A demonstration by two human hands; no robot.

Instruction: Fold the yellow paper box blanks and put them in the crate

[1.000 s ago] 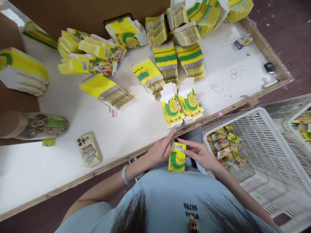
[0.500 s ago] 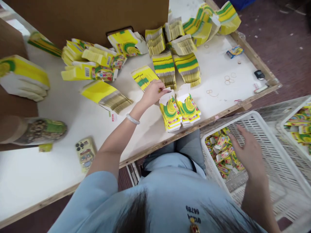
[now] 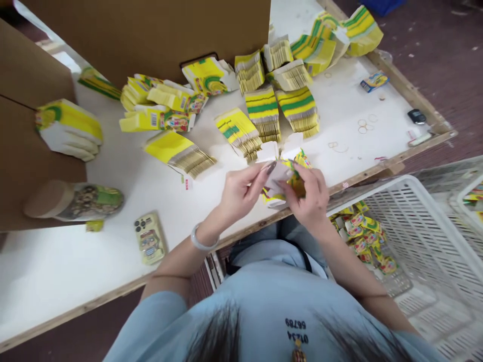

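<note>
Above the table's front edge, both hands hold one small carton (image 3: 278,174), its pale inner side showing. My left hand (image 3: 243,193) pinches its left side between thumb and fingers. On its right side, my right hand (image 3: 310,197) grips it with curled fingers. Beneath the hands lie two stacks of yellow-green cartons (image 3: 303,159) with white flaps raised, partly hidden by the fingers. Just beyond stand bundles of flat yellow cartons (image 3: 241,131), fanned out. Left of these lies another fanned bundle (image 3: 179,151).
A white plastic basket (image 3: 426,221) with several small filled cartons (image 3: 368,236) stands below the table at right. On the table (image 3: 211,201) are a phone (image 3: 149,239), a jar (image 3: 90,201), a blue box (image 3: 374,81) and rubber bands (image 3: 364,125). A cardboard box (image 3: 158,35) stands behind.
My right hand has moved from over the basket to the table and meets my left hand. A carton from the stack is now lifted between both hands. The view has shifted slightly.
</note>
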